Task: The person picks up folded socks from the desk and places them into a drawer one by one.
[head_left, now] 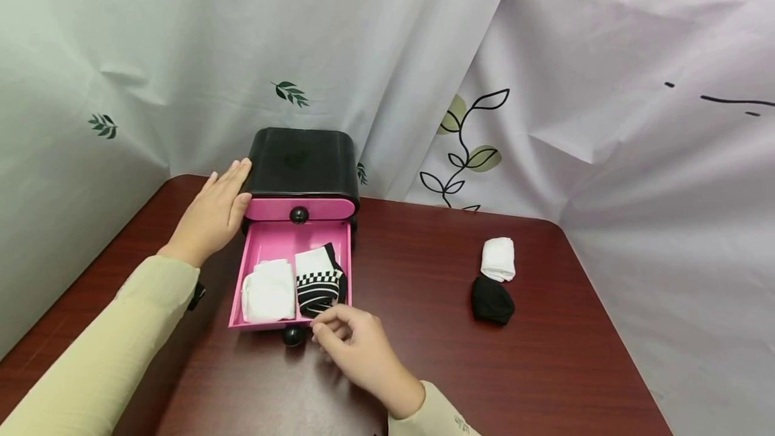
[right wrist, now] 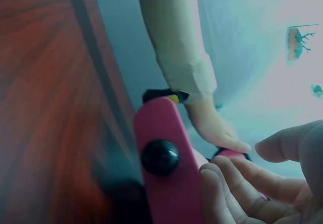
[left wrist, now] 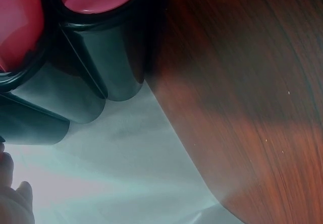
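Note:
A small black drawer cabinet (head_left: 303,160) stands at the back of the table, its lower pink drawer (head_left: 239,288) pulled out. Folded white socks (head_left: 269,291) lie in the drawer's left side, and black-and-white patterned socks (head_left: 317,281) lie to their right. With straight fingers my left hand (head_left: 208,217) rests against the cabinet's left side. My right hand (head_left: 357,348) is at the drawer's front right corner, beside the patterned socks. In the right wrist view its loosely bent fingers (right wrist: 242,183) lie by the drawer front (right wrist: 169,193), thumb apart, holding nothing.
A folded white sock bundle (head_left: 498,259) and a black one (head_left: 492,300) lie on the right of the brown table (head_left: 424,355). The upper pink drawer (head_left: 327,208) is closed. A printed white curtain (head_left: 393,52) hangs behind the table.

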Available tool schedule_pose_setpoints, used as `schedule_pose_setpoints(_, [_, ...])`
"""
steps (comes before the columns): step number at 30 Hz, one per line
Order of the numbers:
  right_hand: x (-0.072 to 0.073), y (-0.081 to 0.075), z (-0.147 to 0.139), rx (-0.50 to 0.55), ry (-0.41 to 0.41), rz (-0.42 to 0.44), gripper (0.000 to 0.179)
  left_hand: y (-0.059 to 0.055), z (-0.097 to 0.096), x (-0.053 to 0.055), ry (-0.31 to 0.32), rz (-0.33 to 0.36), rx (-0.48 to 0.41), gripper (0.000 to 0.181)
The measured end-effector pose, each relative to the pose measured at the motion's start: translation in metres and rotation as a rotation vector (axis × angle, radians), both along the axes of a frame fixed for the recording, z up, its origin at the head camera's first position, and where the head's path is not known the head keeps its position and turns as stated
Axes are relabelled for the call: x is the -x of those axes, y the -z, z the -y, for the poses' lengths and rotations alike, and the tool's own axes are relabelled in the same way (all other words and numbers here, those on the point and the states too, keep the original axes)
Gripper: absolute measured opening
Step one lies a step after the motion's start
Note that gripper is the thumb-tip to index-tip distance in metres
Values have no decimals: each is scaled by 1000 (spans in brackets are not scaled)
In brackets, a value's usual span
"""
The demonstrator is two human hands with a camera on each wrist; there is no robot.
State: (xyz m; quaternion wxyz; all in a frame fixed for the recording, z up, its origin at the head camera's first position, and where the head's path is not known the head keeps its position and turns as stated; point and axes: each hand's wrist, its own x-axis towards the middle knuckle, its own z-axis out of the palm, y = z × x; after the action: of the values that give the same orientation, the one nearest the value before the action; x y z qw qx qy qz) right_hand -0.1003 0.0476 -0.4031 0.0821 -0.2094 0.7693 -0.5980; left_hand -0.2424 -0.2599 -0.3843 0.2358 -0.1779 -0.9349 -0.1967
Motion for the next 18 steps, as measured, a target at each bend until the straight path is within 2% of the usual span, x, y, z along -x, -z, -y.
schedule_pose_setpoints(3, [-3,7,2,-3,-45,110,17,-1,0,0,0,-1,-2,61])
schedule_pose_setpoints(9, [-5,31,10,-4,-100,327,23,0,0,-1,1,2,-3,61])
schedule_pose_setpoints(18, [-3,50,24,161,-151,538,26,0,0,0,0,-7,2,61])
